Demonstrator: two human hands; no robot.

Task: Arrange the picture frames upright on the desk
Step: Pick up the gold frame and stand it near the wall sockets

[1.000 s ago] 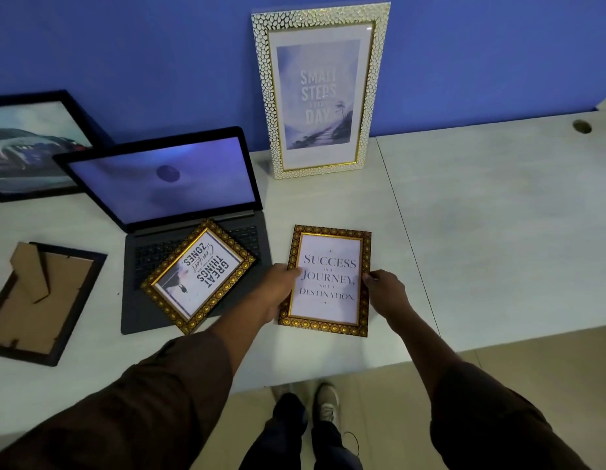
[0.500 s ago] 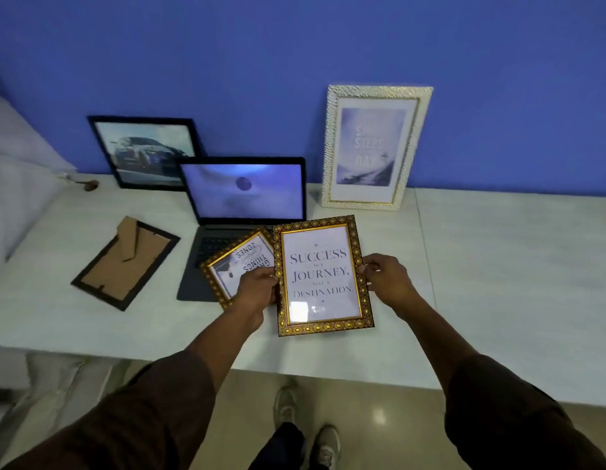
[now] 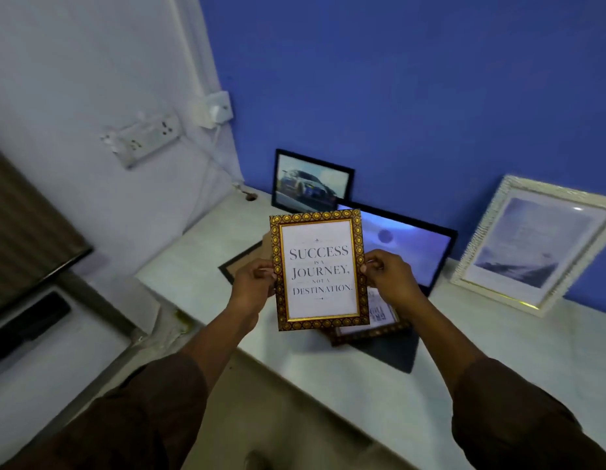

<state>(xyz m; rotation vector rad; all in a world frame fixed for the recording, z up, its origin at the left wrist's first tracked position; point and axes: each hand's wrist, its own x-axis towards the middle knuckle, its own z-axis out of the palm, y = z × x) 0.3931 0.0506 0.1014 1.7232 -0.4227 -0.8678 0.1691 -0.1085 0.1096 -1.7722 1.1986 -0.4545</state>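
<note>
**Gold frame held up over the tabletop**

Blue wall backs a pale marbled tabletop (image 3: 498, 368) where a black-framed car picture (image 3: 311, 181) and a white textured frame (image 3: 532, 245) lean upright beside an open laptop (image 3: 410, 256). Above the tabletop, the gold-patterned frame reading "Success is a journey" (image 3: 320, 269) is held upright, facing the camera. Left hand (image 3: 254, 286) is closed on its left edge, right hand (image 3: 389, 273) pinches its right edge. Below it, a second gold frame (image 3: 379, 320) lies flat on the laptop, partly hidden
</note>
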